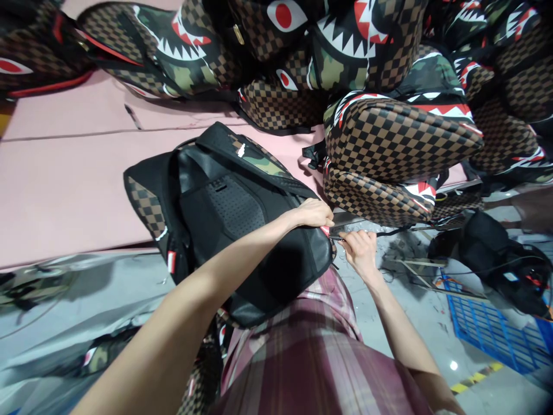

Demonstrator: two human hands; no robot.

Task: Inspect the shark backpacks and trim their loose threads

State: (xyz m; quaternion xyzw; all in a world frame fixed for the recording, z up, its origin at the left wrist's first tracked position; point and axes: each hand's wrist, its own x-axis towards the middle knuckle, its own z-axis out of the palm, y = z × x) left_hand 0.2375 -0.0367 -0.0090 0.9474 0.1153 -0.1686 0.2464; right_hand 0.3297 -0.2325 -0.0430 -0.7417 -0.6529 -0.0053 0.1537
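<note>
A black backpack (pixel 276 271) lies with its padded back panel up, partly on the table and partly over my lap. Brown checkered and camouflage patches show along its sides. My left hand (pixel 316 213) reaches across the panel and is closed on the backpack's edge at the right end, beside a small red and white piece. Just to the right, my right hand (pixel 360 249) pinches a thin black strap (pixel 393 231) whose loose end trails off to the right. A short dark stretch runs between my right fingers and the backpack; its exact kind is hard to make out.
Several checkered shark-face backpacks (pixel 397 141) are piled along the back and right of the pink table (pixel 64 173). At right, a blue plastic crate (pixel 492 323) and black items (pixel 488 242) are on the grey floor. Grey sheeting (pixel 108 288) hangs below the table at left.
</note>
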